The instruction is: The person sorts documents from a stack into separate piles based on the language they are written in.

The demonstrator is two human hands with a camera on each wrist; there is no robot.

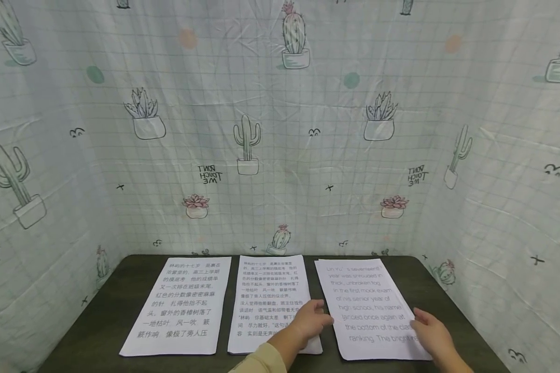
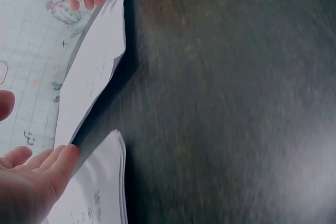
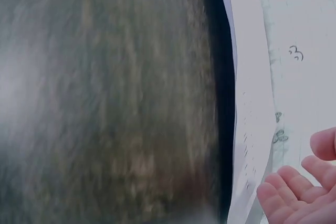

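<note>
A stack of white sheets printed with English text [image 1: 368, 305] lies on the right side of the dark table. My left hand [image 1: 303, 324] is at its left edge, partly over the middle stack of sheets with Chinese text [image 1: 268, 295]. In the left wrist view, that hand's fingers [image 2: 60, 169] are extended beside the paper, with the thumb apart. At the right edge of the English stack is my right hand [image 1: 431, 331], covering the ends of some lines. Its fingers [image 3: 286, 182] are loosely bent in the right wrist view, with no paper pinched between them and the thumb.
Another stack with larger Chinese text [image 1: 182, 305] lies on the left of the dark table [image 1: 98, 316]. A hanging cloth printed with cacti [image 1: 270, 155] surrounds the table at the back and both sides.
</note>
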